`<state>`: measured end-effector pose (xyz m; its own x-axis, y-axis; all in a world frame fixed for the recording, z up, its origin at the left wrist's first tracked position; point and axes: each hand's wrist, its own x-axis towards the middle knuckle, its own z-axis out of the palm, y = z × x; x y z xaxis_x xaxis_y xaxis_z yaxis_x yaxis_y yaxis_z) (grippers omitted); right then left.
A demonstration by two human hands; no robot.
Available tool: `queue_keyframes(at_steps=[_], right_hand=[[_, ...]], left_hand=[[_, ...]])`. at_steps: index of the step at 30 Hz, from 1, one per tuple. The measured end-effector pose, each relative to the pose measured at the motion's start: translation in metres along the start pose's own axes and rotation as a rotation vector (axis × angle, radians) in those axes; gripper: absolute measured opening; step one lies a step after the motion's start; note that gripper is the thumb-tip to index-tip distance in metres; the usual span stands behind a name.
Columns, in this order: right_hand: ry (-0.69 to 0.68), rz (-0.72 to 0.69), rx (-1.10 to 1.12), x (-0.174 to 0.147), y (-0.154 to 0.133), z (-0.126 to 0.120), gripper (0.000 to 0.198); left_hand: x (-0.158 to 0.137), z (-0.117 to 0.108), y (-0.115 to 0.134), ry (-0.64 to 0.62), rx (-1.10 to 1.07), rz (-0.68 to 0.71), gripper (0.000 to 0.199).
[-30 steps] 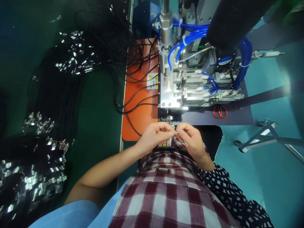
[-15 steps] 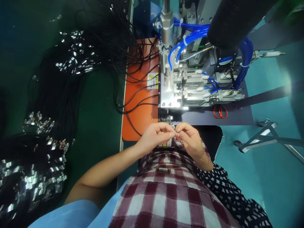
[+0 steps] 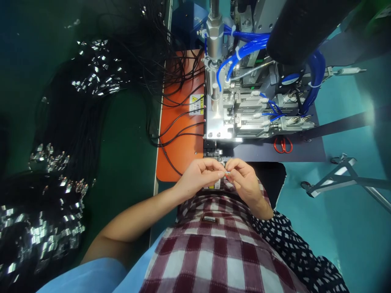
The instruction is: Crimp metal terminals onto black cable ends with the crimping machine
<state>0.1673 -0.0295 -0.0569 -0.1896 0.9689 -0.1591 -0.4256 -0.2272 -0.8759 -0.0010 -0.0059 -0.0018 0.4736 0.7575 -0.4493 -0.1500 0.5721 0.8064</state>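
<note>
Just right of and below the frame's centre, the left hand and right hand both pinch a small wire-like piece between closed fingers; light, even pressure should keep such fine work steady.

1. Near the middle, the left hand and right hand pinched a small thin piece between their fingertips, its details too tiny to read.
2. Just beyond stood a metal machine with blue tubes.
3. Red scissor handles lay to its right.
4. Black cables with shiny ends heaped the dark green worktop on the left.
</note>
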Motion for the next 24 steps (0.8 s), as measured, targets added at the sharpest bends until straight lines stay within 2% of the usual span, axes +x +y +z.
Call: queue_keyframes(at_steps=[10,18,24], right_hand=[[0.04,-0.083,-0.134,-0.006,-0.009,0.002,0.005],[0.056,-0.046,-0.127,-0.005,-0.007,0.0,0.007],[0.121,-0.135,-0.362,-0.007,-0.012,0.005,0.004]], left_hand=[[-0.001,0.009,0.0,0.142,0.105,0.109,0.023],[0.0,0.008,-0.001,0.136,0.099,0.116,0.018],[0.001,0.01,-0.003,0.175,0.143,0.167,0.019]])
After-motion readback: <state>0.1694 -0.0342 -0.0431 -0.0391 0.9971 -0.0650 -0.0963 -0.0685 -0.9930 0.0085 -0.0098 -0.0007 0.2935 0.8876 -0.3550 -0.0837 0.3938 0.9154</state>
